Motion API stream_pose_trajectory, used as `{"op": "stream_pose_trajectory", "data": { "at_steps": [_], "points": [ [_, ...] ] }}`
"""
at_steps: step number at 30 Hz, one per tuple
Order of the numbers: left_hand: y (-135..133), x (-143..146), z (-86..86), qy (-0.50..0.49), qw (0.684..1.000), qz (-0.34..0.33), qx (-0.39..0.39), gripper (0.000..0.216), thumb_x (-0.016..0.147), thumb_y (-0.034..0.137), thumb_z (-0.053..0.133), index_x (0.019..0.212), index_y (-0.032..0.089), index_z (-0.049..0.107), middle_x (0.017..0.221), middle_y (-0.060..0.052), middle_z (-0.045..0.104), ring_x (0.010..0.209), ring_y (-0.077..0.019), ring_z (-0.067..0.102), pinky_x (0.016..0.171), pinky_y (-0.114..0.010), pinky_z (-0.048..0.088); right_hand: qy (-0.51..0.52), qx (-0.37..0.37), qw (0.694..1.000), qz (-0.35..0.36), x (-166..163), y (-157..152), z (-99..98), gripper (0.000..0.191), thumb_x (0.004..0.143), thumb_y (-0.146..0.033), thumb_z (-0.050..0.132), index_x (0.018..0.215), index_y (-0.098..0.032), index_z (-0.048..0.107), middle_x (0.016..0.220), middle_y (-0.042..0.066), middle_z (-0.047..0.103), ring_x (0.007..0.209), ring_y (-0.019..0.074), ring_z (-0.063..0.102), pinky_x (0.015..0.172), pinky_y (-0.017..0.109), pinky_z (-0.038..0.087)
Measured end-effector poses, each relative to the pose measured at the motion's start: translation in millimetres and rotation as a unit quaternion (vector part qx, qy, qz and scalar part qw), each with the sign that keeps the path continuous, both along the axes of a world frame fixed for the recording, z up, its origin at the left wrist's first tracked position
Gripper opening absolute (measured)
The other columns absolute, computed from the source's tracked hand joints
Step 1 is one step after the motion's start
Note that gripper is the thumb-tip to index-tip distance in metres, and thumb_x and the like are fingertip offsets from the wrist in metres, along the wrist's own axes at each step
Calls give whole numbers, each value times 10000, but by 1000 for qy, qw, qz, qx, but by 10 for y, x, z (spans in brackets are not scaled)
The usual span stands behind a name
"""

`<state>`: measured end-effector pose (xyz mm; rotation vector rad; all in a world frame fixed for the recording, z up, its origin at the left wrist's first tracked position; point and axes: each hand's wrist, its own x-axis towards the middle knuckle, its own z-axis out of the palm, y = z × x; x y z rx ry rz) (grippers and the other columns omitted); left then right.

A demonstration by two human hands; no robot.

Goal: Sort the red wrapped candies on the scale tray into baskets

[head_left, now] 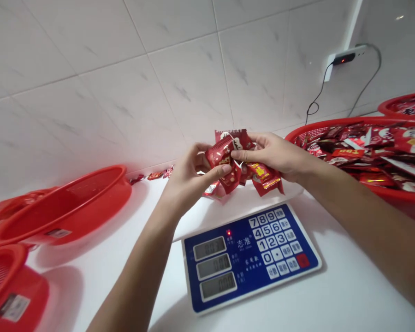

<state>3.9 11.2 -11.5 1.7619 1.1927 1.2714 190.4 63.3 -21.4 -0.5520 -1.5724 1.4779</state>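
My left hand (pixel 190 177) and my right hand (pixel 275 154) meet above the white pan (pixel 207 216) of an electronic scale. Both are closed on a bunch of small red candy packets (pixel 240 163). The left thumb and forefinger pinch one packet at the left of the bunch. My right hand grips several packets, some hanging below its fingers. The scale's blue front panel (pixel 251 256) with keypad and three displays faces me, just below the hands.
A red basket (pixel 376 157) heaped with red packets stands at the right, another red basket (pixel 406 106) behind it. Red baskets (pixel 62 207) lie tilted at the left, with one more (pixel 10 286) at the lower left. Loose packets (pixel 155 175) lie by the tiled wall. A wall socket (pixel 344 57) holds a cable.
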Motion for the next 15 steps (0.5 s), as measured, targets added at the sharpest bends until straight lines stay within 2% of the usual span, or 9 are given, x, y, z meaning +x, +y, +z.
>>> {"op": "stream_pose_trajectory", "data": {
  "at_steps": [3, 8, 12, 15],
  "points": [
    [30, -36, 46, 0, 1000, -3, -17, 395, 674, 333, 864, 976, 182, 659, 907, -42, 721, 820, -197, 695, 686, -282, 551, -12, 11, 1000, -5, 20, 31, -7, 167, 824, -217, 762, 958, -164, 679, 808, 41, 716, 632, 144, 676, 568, 273, 581],
    [84, -246, 136, 43, 996, 74, -24, 398, 614, 384, 887, 874, 167, 679, 807, -53, 718, 740, -206, 686, 597, -268, 506, -27, 68, 992, -100, 100, 63, 52, 161, 846, -252, 750, 948, -164, 663, 699, 28, 684, 527, 129, 633, 470, 244, 540],
    [143, -381, 71, 171, 976, 134, -19, 455, 669, 475, 830, 990, 181, 698, 864, -91, 731, 772, -240, 672, 630, -310, 486, -33, 72, 990, -115, 193, 73, 95, 163, 862, -273, 733, 964, -177, 650, 703, 33, 686, 515, 142, 643, 443, 247, 522],
    [149, -442, 56, 281, 948, 147, 6, 361, 708, 502, 788, 923, 215, 745, 892, -95, 748, 779, -250, 661, 650, -320, 471, -39, 67, 989, -128, 229, 72, 111, 210, 841, -310, 759, 954, -180, 639, 703, 37, 674, 520, 152, 646, 412, 243, 496]
  ]
}}
